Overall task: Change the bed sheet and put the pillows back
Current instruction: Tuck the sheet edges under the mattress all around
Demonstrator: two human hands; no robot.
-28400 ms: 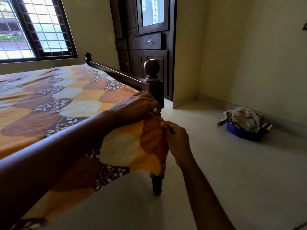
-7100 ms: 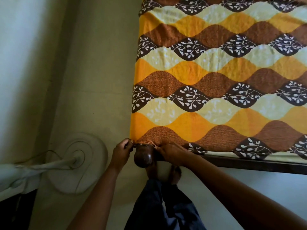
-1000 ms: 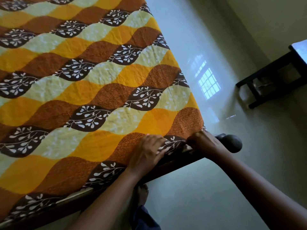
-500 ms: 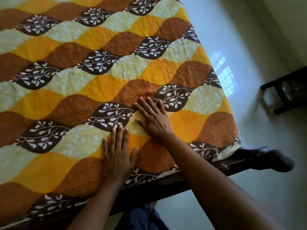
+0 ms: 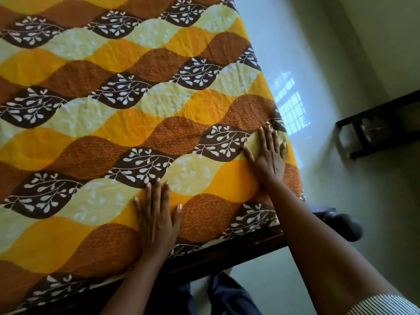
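A bed sheet (image 5: 127, 114) with yellow, orange and brown waves and white leaf prints lies spread over the bed. My left hand (image 5: 156, 214) lies flat on it, fingers straight, close to the near edge. My right hand (image 5: 268, 155) presses flat on the sheet near the right edge, by the corner. The sheet's near edge runs along the dark wooden bed frame (image 5: 227, 251). No pillows are in view.
A round dark bedpost knob (image 5: 345, 226) sticks out at the bed's near right corner. A dark wooden stool or low table (image 5: 381, 126) stands on the pale floor (image 5: 329, 64) to the right, near the wall. My legs stand against the bed frame.
Both hands left the corner by the bedpost and went flat on the sheet. In the last half second my right hand slid toward the right edge; the left hand stayed near the front edge.
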